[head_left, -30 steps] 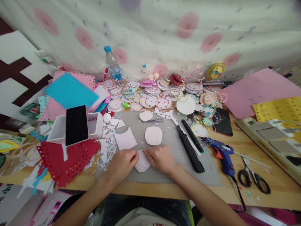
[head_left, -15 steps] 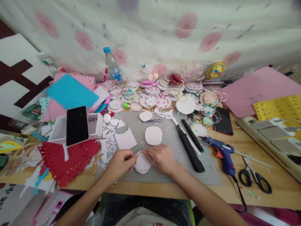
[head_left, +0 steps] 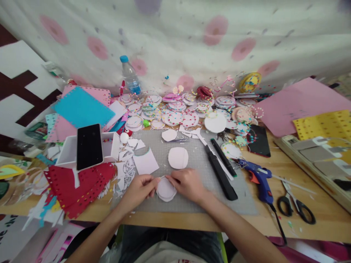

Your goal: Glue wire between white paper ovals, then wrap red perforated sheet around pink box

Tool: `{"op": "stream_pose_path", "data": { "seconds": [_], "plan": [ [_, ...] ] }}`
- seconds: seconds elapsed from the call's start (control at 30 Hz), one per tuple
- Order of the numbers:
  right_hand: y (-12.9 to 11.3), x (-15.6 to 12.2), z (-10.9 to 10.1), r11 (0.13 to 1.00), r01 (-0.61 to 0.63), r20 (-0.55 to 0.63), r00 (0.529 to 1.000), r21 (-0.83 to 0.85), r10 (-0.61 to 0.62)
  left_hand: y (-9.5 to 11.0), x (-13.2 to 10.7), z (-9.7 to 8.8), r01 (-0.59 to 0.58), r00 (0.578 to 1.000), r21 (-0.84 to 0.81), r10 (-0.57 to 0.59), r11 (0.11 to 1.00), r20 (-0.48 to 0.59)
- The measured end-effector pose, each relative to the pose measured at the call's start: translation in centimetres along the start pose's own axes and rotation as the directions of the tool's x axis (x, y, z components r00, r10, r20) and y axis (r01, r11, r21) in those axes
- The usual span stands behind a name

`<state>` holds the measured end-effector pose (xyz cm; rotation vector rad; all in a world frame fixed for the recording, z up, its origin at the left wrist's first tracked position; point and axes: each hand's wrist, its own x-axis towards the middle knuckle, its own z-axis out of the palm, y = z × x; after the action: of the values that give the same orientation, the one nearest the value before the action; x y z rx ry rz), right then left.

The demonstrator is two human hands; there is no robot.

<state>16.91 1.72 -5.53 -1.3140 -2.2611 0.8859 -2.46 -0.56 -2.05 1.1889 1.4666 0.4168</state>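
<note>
My left hand [head_left: 139, 189] and my right hand [head_left: 187, 184] meet over a small stack of pale pink paper circles [head_left: 166, 190] on the grey cutting mat [head_left: 192, 204]. Both hands pinch a thin ring that runs round the edge of the top circle, left fingers at its left rim, right fingers at its upper right. Another pink circle [head_left: 178, 157] lies just beyond on the mat, and a cut pink sheet [head_left: 145, 162] lies to its left.
A black craft knife [head_left: 219, 173] and pen lie right of my hands, then a blue glue gun [head_left: 259, 179] and scissors [head_left: 294, 206]. A phone [head_left: 89, 146] rests on a white box at left. Decorated circles [head_left: 175, 109], a water bottle [head_left: 131, 76] and coloured sheets crowd the back.
My hands have shifted slightly on the circle stack, the left fingers closing in on its left rim. Nothing else on the table has moved.
</note>
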Motion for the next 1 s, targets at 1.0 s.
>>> {"op": "stream_pose_path", "data": {
  "seconds": [1.0],
  "plan": [
    [1.1, 0.7, -0.9, 0.645, -0.366, 0.387, 0.915, 0.671, 0.116, -0.4, -0.2, -1.4, 0.049, 0.977, 0.133, -0.075, 0.990, 0.200]
  ]
}}
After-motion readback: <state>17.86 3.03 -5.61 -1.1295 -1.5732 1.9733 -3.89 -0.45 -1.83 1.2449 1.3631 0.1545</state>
